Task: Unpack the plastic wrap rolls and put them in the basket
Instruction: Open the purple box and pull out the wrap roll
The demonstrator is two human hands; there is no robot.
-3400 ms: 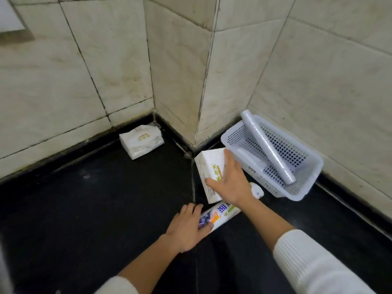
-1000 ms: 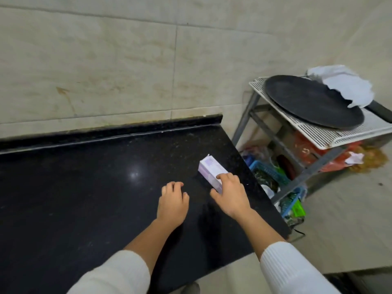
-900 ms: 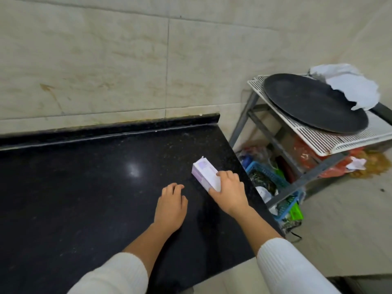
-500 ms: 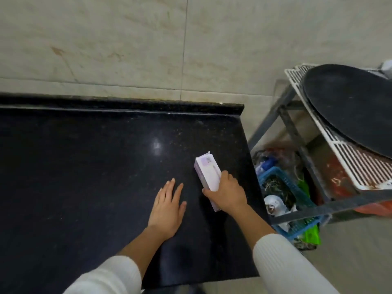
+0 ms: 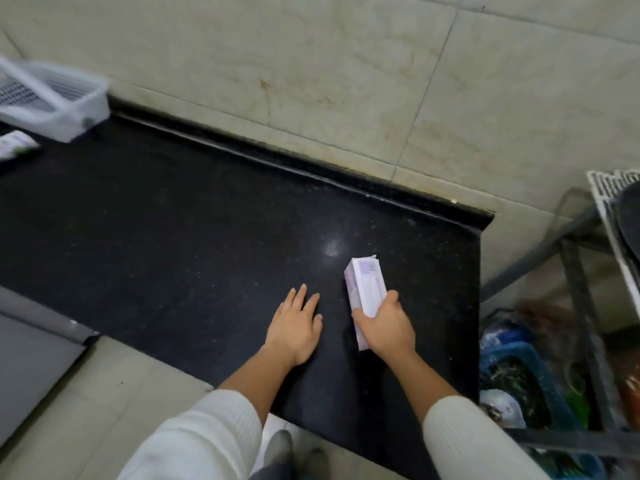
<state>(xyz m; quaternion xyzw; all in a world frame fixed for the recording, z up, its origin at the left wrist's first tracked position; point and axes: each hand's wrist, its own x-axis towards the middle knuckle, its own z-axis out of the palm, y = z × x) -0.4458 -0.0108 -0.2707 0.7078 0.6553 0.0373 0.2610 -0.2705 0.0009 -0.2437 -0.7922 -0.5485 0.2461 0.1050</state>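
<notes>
A long white and lilac plastic wrap box [image 5: 365, 287] lies on the black counter [image 5: 194, 237] near its right end. My right hand [image 5: 384, 323] is closed around the box's near end. My left hand [image 5: 296, 327] rests flat on the counter just left of it, fingers apart, holding nothing. The white perforated basket [image 5: 69, 105] stands at the far left against the wall, blurred. A white box end with green print [image 5: 15, 145] lies in front of the basket.
The counter ends at its right edge [image 5: 479, 306]. Beyond it stands a metal rack [image 5: 585, 306] with a white grid shelf [image 5: 609, 199] and a blue crate of clutter [image 5: 519, 372] underneath. Tiled wall runs behind the counter. My feet and pale floor show below.
The view has swung left, bringing the basket into sight at the far left. My right hand keeps its hold on the lilac box and my left hand stays flat beside it.
</notes>
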